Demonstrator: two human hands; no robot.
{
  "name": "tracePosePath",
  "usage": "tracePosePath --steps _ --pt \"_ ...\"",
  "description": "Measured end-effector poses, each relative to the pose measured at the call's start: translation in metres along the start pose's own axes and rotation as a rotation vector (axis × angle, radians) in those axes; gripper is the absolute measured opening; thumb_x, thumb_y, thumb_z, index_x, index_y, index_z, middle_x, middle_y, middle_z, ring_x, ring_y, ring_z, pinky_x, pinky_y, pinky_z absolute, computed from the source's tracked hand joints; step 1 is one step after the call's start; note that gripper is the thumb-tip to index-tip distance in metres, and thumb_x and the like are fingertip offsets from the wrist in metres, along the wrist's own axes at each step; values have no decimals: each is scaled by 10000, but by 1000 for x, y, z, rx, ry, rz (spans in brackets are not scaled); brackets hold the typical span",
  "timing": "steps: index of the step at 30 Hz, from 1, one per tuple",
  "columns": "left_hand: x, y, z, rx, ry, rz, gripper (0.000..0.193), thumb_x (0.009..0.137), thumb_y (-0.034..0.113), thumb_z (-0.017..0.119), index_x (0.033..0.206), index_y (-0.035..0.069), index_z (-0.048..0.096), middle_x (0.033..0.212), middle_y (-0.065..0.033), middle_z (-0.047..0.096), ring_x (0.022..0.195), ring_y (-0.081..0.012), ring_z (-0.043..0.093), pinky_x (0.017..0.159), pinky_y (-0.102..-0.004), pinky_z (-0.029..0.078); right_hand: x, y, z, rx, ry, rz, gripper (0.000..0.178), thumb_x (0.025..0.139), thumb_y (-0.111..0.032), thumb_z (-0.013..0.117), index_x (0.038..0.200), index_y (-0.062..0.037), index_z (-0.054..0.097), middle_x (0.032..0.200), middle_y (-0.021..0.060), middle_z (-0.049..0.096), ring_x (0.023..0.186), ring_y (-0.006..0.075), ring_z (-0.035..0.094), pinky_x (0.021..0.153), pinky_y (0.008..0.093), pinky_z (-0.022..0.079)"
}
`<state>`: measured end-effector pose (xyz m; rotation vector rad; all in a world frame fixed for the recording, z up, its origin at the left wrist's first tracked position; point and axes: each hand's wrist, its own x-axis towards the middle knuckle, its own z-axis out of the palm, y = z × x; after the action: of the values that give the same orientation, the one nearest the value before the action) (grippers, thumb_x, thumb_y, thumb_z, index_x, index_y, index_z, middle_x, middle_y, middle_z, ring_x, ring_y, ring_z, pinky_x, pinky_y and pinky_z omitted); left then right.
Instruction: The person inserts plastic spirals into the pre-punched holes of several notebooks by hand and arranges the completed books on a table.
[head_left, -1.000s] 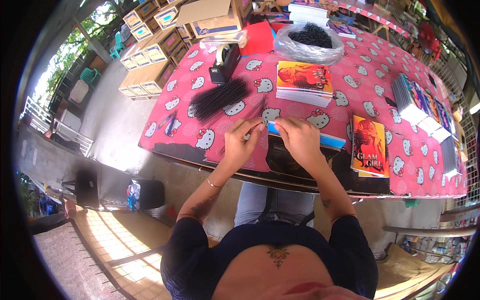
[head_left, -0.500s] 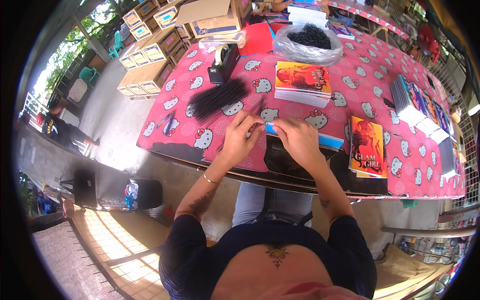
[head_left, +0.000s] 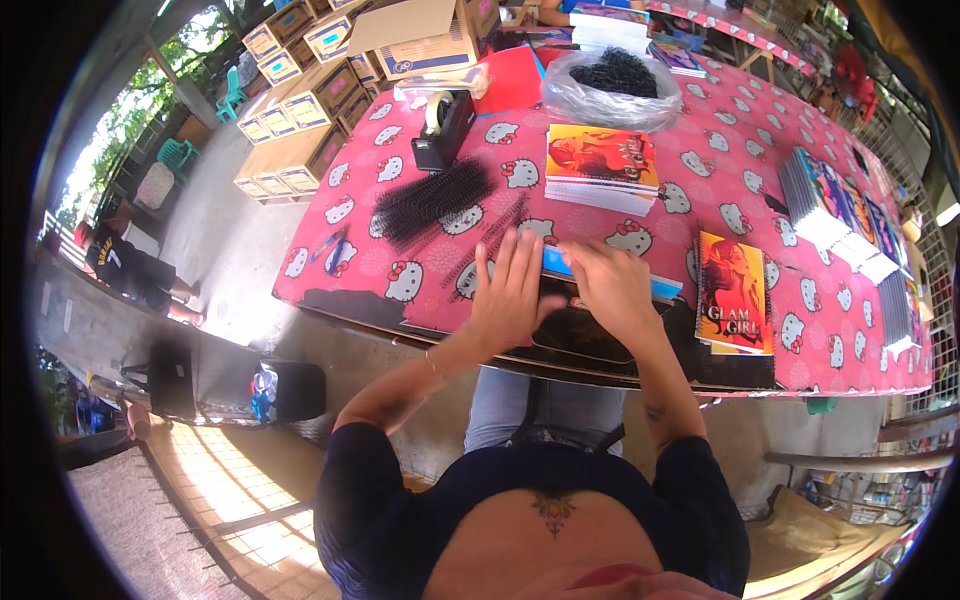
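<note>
At the table's near edge lies a notebook with a blue cover (head_left: pixel 664 288), mostly hidden under my hands and seen almost edge-on. My right hand (head_left: pixel 612 288) is closed on it, fingers curled over its edge. My left hand (head_left: pixel 508 298) is open beside its left end, fingers stretched forward and thumb out toward the notebook. Past my left fingertips lies a loose black plastic spiral coil (head_left: pixel 487 243). A pile of black spiral coils (head_left: pixel 434 204) rests farther left. A bound notebook with an orange and red cover (head_left: pixel 735 290) lies right of my right hand.
Ahead are a notebook stack (head_left: pixel 600 165), a clear bag of black coils (head_left: pixel 612 88) and a tape dispenser (head_left: pixel 444 130). Scissors (head_left: pixel 334 250) lie at left. More notebook stacks (head_left: pixel 845 215) line the right. Cardboard boxes (head_left: pixel 300 110) stand beyond; a person (head_left: pixel 125 260) is at far left.
My left hand has gone from a pinch at the notebook's left end to outstretched fingers, lower and flatter. My right hand has shifted slightly right along the notebook.
</note>
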<state>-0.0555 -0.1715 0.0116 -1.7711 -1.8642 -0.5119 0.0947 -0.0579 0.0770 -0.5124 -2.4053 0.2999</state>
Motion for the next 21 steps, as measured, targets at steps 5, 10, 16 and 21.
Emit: tracePosePath --steps 5,10,16,21 --pt "24 -7 -6 158 5 -54 899 875 644 524 1472 -15 395 1524 -205 392 1457 -378 299 1150 -648 80 0 0 -13 16 -131 3 238 910 -194 611 1131 -142 683 941 75 695 811 310 676 695 435 521" --pt "-51 13 17 -76 -29 122 804 929 576 490 1485 6 379 1532 -208 383 1446 -367 319 1132 -648 136 -15 10 -26 -72 19 -37 288 898 -188 628 1179 -148 674 938 78 700 821 301 685 705 422 529" --pt "16 -4 -17 42 -123 189 836 908 548 534 1475 -41 363 1552 -252 330 1468 -381 279 1164 -598 163 -20 17 -47 -51 -217 48 257 905 -203 626 1147 -151 697 959 82 721 814 309 696 681 437 535" --pt "57 -21 -23 154 35 107 922 872 566 575 1460 -101 329 1536 -313 307 1452 -451 271 1162 -628 156 -19 24 -38 -3 -211 -3 239 920 -246 615 1121 -148 700 968 81 729 834 321 694 692 450 532"
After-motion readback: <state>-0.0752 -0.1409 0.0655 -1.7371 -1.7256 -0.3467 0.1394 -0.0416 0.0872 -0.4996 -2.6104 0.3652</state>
